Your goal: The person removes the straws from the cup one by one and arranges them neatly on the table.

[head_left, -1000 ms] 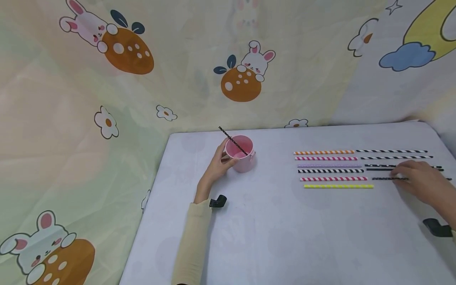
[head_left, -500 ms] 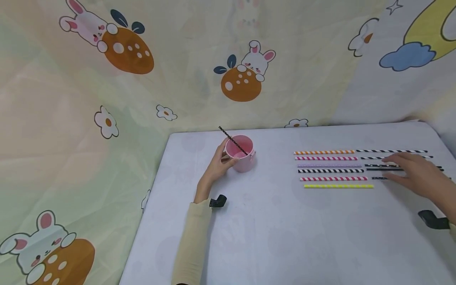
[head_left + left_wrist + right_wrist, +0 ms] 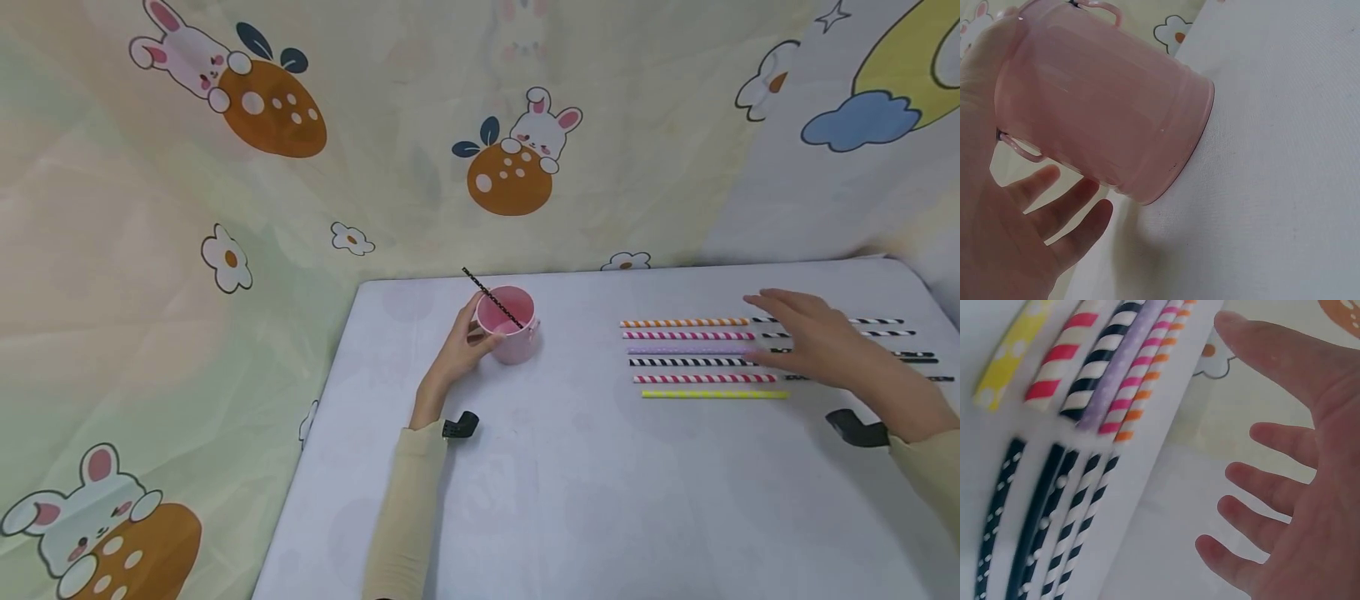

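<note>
A small pink bucket (image 3: 513, 350) stands at the left part of the table, with a black dotted straw (image 3: 489, 293) leaning out of it. My left hand (image 3: 459, 350) holds the bucket between thumb and fingers near its rim; the other fingers spread beside its wall (image 3: 1104, 94). Over the right-hand straws hovers my right hand (image 3: 825, 346), fingers apart and holding nothing. It partly hides black-and-white straws (image 3: 883, 321) and a dark dotted straw (image 3: 942, 379). To its left lie orange-striped (image 3: 682, 322), purple (image 3: 682, 350), red-striped (image 3: 703, 379) and yellow (image 3: 712, 394) straws.
The table (image 3: 570, 500) has a white cover. Behind it hangs a patterned cloth (image 3: 405, 150) with rabbits and flowers. A black wrist mount (image 3: 461, 425) sits on my left sleeve and another mount (image 3: 857, 429) on my right.
My right hand has lifted off the dark straws at the right and moved left, its fingers spreading. The left hand and the bucket have stayed in place.
</note>
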`<state>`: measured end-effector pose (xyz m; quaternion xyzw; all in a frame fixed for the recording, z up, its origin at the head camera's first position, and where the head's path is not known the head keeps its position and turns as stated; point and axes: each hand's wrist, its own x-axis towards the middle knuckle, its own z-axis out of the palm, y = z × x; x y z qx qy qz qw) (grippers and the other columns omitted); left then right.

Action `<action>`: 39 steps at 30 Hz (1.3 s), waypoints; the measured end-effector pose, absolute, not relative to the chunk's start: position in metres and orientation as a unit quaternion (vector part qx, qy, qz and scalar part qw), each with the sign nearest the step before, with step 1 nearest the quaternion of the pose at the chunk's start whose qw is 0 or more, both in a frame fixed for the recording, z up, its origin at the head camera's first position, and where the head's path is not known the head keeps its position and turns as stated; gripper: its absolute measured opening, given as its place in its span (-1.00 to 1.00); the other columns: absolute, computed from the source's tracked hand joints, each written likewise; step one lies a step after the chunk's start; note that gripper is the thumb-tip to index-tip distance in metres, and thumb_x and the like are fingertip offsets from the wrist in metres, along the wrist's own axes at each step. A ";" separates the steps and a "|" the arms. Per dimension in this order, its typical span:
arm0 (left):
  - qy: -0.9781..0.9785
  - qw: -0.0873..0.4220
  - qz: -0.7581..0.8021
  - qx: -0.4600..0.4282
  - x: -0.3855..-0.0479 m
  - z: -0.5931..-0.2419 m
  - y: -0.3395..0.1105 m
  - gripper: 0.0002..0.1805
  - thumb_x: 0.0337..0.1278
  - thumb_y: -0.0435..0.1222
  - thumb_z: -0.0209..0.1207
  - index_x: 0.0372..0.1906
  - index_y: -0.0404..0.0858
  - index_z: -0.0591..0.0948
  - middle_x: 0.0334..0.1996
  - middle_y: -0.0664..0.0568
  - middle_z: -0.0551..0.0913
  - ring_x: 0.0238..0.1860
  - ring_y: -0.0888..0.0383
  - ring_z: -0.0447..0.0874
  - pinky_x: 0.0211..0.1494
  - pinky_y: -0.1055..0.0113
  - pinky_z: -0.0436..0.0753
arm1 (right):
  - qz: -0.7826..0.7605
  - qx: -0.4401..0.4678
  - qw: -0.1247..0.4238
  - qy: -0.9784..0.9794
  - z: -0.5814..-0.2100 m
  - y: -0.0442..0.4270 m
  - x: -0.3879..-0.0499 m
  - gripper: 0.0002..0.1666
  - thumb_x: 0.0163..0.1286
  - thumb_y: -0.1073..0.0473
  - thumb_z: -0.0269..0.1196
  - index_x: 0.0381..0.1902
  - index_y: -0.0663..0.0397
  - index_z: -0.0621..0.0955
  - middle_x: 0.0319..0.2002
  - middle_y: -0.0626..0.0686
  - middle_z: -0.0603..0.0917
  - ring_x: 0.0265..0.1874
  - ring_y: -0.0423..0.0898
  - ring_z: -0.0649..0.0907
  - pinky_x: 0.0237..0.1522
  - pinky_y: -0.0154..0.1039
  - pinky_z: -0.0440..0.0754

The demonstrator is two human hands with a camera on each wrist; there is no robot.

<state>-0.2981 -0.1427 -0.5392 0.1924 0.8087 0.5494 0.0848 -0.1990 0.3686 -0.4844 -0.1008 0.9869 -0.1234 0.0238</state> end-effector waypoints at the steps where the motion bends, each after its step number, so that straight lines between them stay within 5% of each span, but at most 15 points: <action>1: 0.809 0.086 0.549 0.191 -0.298 -0.539 -0.143 -0.07 0.24 -0.03 0.31 0.59 0.22 0.04 0.55 -0.01 0.13 0.42 -0.17 0.40 0.46 0.01 0.48 | -0.126 -0.105 0.022 0.986 -0.483 0.364 -0.201 0.14 0.07 -0.09 0.55 0.47 0.17 0.24 0.40 0.47 0.23 0.33 0.47 0.20 0.23 0.56 0.19; 5: 0.810 0.085 0.549 0.187 -0.298 -0.540 -0.143 -0.05 0.18 0.11 0.32 0.58 0.29 0.05 0.55 0.02 0.14 0.42 -0.14 0.40 0.46 0.04 0.48 | -0.154 -0.103 0.062 0.981 -0.473 0.348 -0.211 0.20 0.13 -0.23 0.49 0.53 0.12 0.17 0.46 0.45 0.15 0.39 0.47 0.12 0.28 0.57 0.11; 11: 0.809 0.084 0.550 0.188 -0.298 -0.541 -0.143 -0.07 0.22 0.03 0.32 0.58 0.29 0.06 0.54 0.01 0.15 0.41 -0.15 0.41 0.45 0.02 0.48 | -0.216 -0.117 0.114 0.963 -0.464 0.319 -0.226 0.23 0.17 -0.34 0.42 0.57 0.05 0.12 0.51 0.40 0.10 0.45 0.44 0.09 0.34 0.55 0.11; 25: 0.802 0.100 0.559 0.186 -0.299 -0.540 -0.142 -0.05 0.27 -0.22 0.29 0.61 0.17 0.00 0.57 -0.04 0.09 0.45 -0.20 0.36 0.48 -0.04 0.44 | -0.267 -0.199 0.103 0.937 -0.436 0.225 -0.263 0.12 0.25 -0.40 0.32 0.57 -0.04 0.17 0.51 0.16 0.26 0.46 0.19 0.31 0.42 0.29 0.36; 39: 0.807 0.091 0.552 0.190 -0.299 -0.541 -0.143 -0.09 0.28 -0.12 0.29 0.58 0.29 0.04 0.55 0.02 0.12 0.43 -0.16 0.39 0.46 0.00 0.48 | -0.212 -0.226 0.097 0.946 -0.399 0.130 -0.296 -0.11 0.34 -0.15 0.35 0.51 -0.05 0.30 0.41 0.12 0.44 0.33 0.12 0.51 0.22 0.16 0.62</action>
